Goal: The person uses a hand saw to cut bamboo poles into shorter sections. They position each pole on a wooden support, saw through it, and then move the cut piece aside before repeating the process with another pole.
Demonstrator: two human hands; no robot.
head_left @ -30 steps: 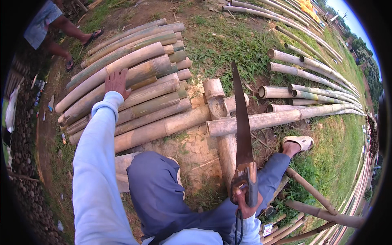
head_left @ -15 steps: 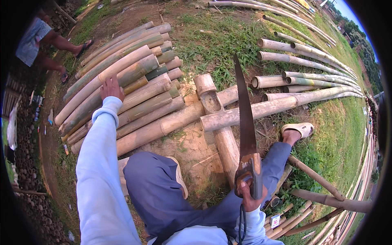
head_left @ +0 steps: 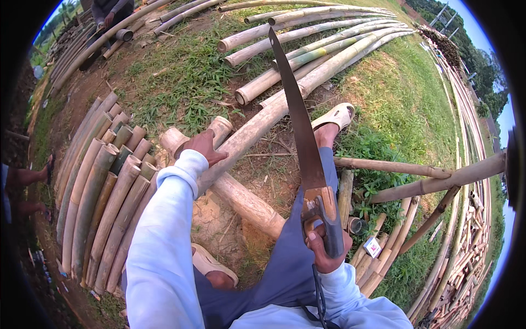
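Observation:
My right hand (head_left: 327,249) grips the handle of a handsaw (head_left: 298,120), its long dark blade pointing up and away in front of me. A dark cord hangs below that hand. My left hand (head_left: 200,148) reaches over the near end of a long bamboo pole (head_left: 257,123), thumb stretched out across it and apart from the fingers. Some of its fingertips are hidden. Beneath the pole, a thick bamboo log (head_left: 249,205) lies crosswise. Left of my left arm is a stack of cut bamboo lengths (head_left: 101,186).
Several long bamboo poles (head_left: 323,46) lie at the far side on grass. To the right, a bamboo frame (head_left: 433,181) stands beside shorter poles with a small white box (head_left: 372,247). Another person's legs (head_left: 27,189) show at the left edge; a second person (head_left: 112,11) is at the far left.
My left hand has moved off the bamboo stack to the long pole on the right. The view has swung right. The saw stays in my right hand, upright.

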